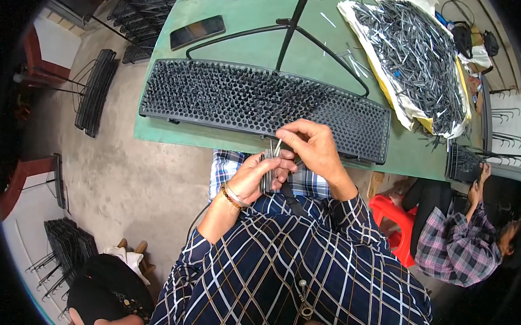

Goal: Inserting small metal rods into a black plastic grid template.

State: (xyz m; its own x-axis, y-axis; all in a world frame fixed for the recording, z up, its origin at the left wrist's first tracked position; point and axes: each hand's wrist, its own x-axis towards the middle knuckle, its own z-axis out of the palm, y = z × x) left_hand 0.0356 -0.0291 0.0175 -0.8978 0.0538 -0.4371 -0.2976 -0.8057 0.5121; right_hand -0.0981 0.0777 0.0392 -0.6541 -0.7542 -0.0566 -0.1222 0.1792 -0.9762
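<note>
sitting between both hands: strips

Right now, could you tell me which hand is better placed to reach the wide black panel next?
Probably the right hand: it seems to pinch one pale strip, close to the near edge of the panel. The left hand sits farther away, occupied with a bundle of strips.

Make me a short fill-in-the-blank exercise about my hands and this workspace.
The right hand pinches a pale strip, while the bundle of strips sits in the ____ hand.
The tabletop is coloured ____.
The sack lies to the ____ of the phone.
The stool is coloured ____.

Missing words: left; green; right; red.
</note>
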